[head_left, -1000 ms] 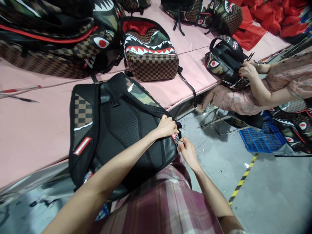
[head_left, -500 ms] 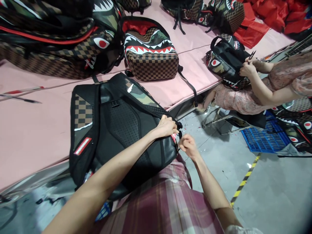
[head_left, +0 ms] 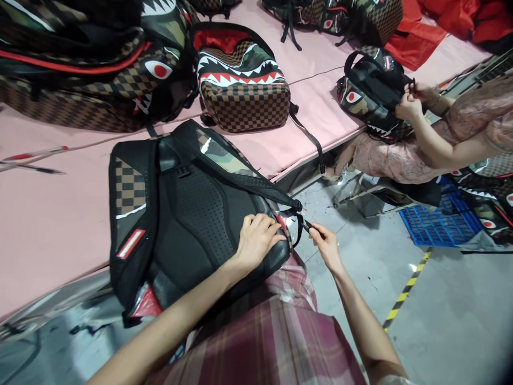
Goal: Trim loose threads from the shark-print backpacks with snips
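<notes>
A black backpack [head_left: 200,208] with brown-check and camouflage trim lies back side up, partly on the pink table and partly over my lap. My left hand [head_left: 258,240] rests on its padded back panel near the right corner, fingers spread. Off that corner, my right hand [head_left: 326,247] is closed in a pinch on the end of a black strap [head_left: 305,225]. The strap runs to a small black buckle [head_left: 296,206] on the shoulder strap. Red-printed plastic [head_left: 146,302] shows under the backpack's left bottom corner.
Shark-mouth backpacks [head_left: 244,101] stand on the pink table [head_left: 48,214]. A pen-like tool [head_left: 38,168] lies at the left. To the right, another person's hands [head_left: 411,104] work on a backpack. A blue crate [head_left: 441,216] sits on the floor beyond yellow-black tape [head_left: 406,291].
My left hand has slid off the buckle area down onto the back panel and opened. My right hand has moved slightly right, and the strap now shows stretched out to its fingers.
</notes>
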Available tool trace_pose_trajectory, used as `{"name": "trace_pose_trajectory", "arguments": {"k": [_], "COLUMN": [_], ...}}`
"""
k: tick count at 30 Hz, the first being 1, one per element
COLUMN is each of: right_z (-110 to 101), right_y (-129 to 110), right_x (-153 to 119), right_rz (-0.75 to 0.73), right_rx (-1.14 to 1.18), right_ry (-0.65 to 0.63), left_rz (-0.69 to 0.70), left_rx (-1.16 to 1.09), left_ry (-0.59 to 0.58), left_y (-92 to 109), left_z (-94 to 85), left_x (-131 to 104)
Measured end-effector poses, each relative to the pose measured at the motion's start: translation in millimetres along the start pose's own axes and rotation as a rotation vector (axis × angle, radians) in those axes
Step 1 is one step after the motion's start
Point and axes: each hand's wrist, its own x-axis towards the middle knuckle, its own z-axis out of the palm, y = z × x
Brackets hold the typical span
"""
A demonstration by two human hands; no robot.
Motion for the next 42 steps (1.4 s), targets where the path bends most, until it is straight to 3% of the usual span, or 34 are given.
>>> {"name": "trace_pose_trajectory", "arguments": {"k": [5,10,13,21,26,32,42], "right_z": [1,5,7,9,7,7,11], "right_y": [-23,-32,-35,-44,-52,-66,-91], "right_x": [-11,-14,-11,-3,2,12,25], "right_rz": [-0.307,-0.713,-0.845,-0.854,-0.879,-0.959,-0.933], "right_rx": [-0.459,-0.792,-0.915,-1.097,-1.225,-1.238,-1.298], "right_ry": [-0.058,0.032,0.037,-0.177,-0.194,-0.283,-0.489], "left_rz": [-0.040,-0.014,-0.030,-0.059,-0.055,-0.068,-0.113], "left_rx": [0.061,0.038,-0.020,-0.043,-0.052,-0.120,-0.192], "left_ry": [-0.059,-0.137,-0.124,-0.107,-0.137,-0.120,-0.129], "left_y": [10,7,5,7,6,4,5], "left_z": [4.0,4.5,7.9,9.6,8.7,10.8,9.5], "left_x": [7,5,-1,-2,1,1,5]}}
